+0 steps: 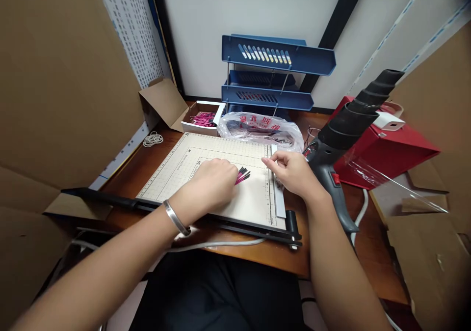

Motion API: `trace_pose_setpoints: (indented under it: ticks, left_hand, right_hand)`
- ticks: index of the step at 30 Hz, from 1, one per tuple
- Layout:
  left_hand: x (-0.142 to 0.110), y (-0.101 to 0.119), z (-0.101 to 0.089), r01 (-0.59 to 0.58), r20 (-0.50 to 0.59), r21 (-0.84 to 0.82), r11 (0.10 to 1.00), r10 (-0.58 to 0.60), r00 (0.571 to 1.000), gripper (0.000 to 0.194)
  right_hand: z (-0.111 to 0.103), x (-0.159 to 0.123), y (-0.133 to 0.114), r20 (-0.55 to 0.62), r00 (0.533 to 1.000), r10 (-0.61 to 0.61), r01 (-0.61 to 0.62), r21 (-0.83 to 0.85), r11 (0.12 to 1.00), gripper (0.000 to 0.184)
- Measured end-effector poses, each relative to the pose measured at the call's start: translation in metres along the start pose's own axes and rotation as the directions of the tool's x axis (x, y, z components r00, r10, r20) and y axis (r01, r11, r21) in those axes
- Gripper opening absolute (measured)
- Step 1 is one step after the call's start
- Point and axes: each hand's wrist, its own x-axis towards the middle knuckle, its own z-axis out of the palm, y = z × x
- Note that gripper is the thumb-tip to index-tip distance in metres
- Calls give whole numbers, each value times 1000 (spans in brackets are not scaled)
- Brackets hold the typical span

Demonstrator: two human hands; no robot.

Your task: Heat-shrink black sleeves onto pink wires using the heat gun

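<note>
My left hand (215, 186), with a metal bangle on the wrist, is closed in a fist over the middle of a paper cutter's cream gridded board (172, 171). From its right side sticks a bundle of thin magenta pieces with black ends (243, 175); the rest of the bundle is hidden in the fist. Over the board's right edge, by the white guide strip (278, 193), is my right hand (290, 171). Its thumb and fingers are loosely bent and apart, with nothing visible between them. The cutter's black blade arm (110, 198) lies along the near edge.
Behind the board stand an open box (204, 119) of similar magenta pieces, a clear plastic bag (261, 127) and blue stacked trays (275, 56). A black heat gun (331, 159) stands close to my right forearm, before a red box (390, 149). Cardboard (55, 75) walls the left side.
</note>
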Motion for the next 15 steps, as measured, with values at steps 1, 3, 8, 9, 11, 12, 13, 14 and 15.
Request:
trace_pose_setpoints:
  ticks: [1, 3, 8, 9, 11, 12, 13, 14, 15]
  left_hand:
    - [3, -4, -4, -31, 16, 13, 999, 31, 999, 15]
    - [10, -14, -10, -96, 68, 20, 995, 94, 993, 14]
    - [17, -33, -16, -179, 123, -33, 983, 182, 976, 17]
    - [15, -33, -15, -176, 99, -44, 984, 179, 979, 17]
    - [11, -35, -12, -167, 50, -63, 984, 170, 984, 16]
    - [9, -36, -10, -167, 31, -73, 983, 170, 985, 15]
    - [8, -39, -10, -169, 13, -82, 982, 170, 985, 14]
    - [9, -44, -9, -169, 0, -87, 982, 170, 985, 16]
    - [10, -52, -10, -164, -14, -87, 983, 163, 987, 20]
  right_hand:
    - [0, 0, 1, -7, 1000, 3, -3, 5, 1000, 40]
    - [1, 1, 4, -15, 1000, 8, -8, 11, 1000, 39]
    - [2, 2, 9, -35, 999, 32, -31, 39, 999, 37]
    - [1, 2, 11, -41, 999, 35, -33, 50, 998, 37]
    - [0, 2, 13, -45, 998, 38, -34, 75, 997, 39]
    - [0, 2, 14, -44, 998, 36, -33, 81, 996, 40]
    - [0, 2, 14, -42, 999, 34, -31, 79, 996, 40]
    - [0, 2, 14, -39, 999, 32, -29, 71, 997, 40]
    - [0, 2, 14, -36, 999, 32, -30, 60, 998, 40]
